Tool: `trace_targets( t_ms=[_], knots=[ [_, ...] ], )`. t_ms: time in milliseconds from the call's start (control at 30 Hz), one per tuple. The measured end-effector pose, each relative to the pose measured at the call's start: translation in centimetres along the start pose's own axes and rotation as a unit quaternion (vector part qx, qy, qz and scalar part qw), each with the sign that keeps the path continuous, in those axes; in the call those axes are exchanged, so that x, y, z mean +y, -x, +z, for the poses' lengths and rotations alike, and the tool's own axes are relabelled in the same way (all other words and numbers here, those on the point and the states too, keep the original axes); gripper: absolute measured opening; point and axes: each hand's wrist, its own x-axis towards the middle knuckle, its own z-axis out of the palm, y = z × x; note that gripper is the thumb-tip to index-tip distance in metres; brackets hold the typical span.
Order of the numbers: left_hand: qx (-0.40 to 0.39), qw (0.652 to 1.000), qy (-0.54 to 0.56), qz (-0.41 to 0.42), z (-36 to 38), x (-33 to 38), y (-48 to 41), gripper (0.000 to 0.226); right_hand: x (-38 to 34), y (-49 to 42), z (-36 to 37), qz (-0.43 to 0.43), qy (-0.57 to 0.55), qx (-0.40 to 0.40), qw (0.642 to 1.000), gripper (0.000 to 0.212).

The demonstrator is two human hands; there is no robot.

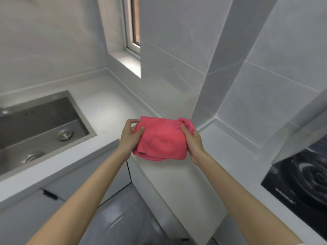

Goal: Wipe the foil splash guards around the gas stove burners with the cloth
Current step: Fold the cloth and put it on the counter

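1. Head view, centre: I see the pink cloth (160, 138) bunched between both hands and held over the inner corner of the L-shaped desk (109, 106).
2. The left hand (130, 137) grips the cloth's left edge, thumb on top and fingers curled behind. The right hand (193, 142) grips the right edge the same way, with a gathered corner of cloth rising above it.
3. The cloth's lower hem hangs at the desk's front edge; I cannot tell whether it touches.
4. Left: the steel sink (40, 121) is sunk into the desk, with a bare stretch of desk between its rim and the cloth.
5. Right: the black stove top (300, 183) lies at the frame edge, well apart from the cloth, with a bare strip of desk between them.
6. Behind: tiled walls (177, 68) close the corner, with a window (133, 23) recessed on the left. The floor (127, 218) shows between the forearms.
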Motion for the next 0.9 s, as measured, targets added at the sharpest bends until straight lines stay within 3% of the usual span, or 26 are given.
trace_targets(
  t_ms=[167,367,567,700,900],
  knots=[
    [0.039,0.999,0.022,0.004,-3.8,0.7,0.2,0.018,-0.1,-1.2,3.5,0.063,-0.043,-0.065,0.995,0.019],
    [0.059,0.998,0.014,0.017,-8.6,0.7,-2.1,0.019,-0.2,-4.1,8.0,0.14,-0.134,-0.138,0.971,0.031],
    [0.06,0.998,-0.014,0.017,-14.9,-0.2,-7.5,0.024,1.0,-8.8,14.9,0.201,-0.171,-0.123,0.957,0.015],
    [0.076,0.997,-0.016,0.017,-19.1,-1.2,-12.1,0.023,2.1,-12.3,20.7,0.158,-0.077,-0.065,0.982,0.008],
    [0.072,0.996,-0.052,-0.031,-24.6,-2.0,-18.1,0.057,2.4,-16.4,28.4,0.075,0.069,-0.016,0.995,0.009]
  ],
)
